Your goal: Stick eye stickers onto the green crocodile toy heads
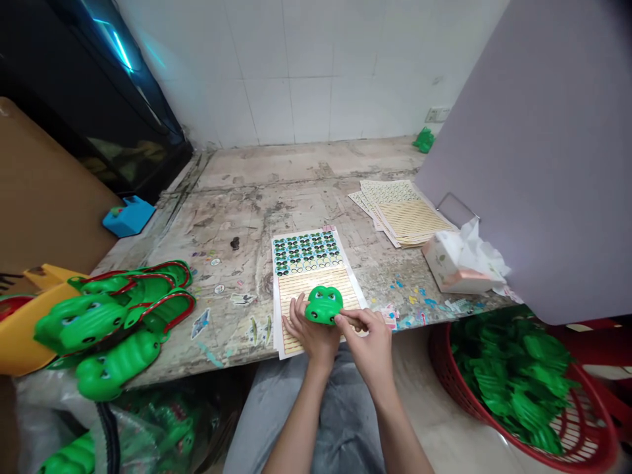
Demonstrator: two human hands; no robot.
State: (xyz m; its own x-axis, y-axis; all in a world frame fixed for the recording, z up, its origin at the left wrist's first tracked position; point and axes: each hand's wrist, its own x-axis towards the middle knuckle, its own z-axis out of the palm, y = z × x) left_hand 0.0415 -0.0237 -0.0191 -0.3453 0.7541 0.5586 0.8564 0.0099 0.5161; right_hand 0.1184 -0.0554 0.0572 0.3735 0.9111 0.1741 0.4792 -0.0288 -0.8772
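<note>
A green plastic crocodile head [324, 297], with eyes and dark nostrils on its face, sits in my left hand [316, 341] over the sheet's lower half. My left fingers are partly spread beside and beneath the head. My right hand [371, 345] is closed in a pinch, thumb and fingertips touching the head's lower right edge by a nostril; anything tiny between them is hidden. Under both hands lies a sticker sheet [307, 253]. Its upper rows carry eye stickers, some places bare, and its lower part has yellowish striped backing.
More sticker sheets [412, 214] lie beside a tissue box [451, 266]. Assembled green crocodiles [118, 359] crowd the table's left edge near a yellow container [37, 329]. A red basket [595, 421] of green parts stands low right. A purple panel [538, 164] borders the right.
</note>
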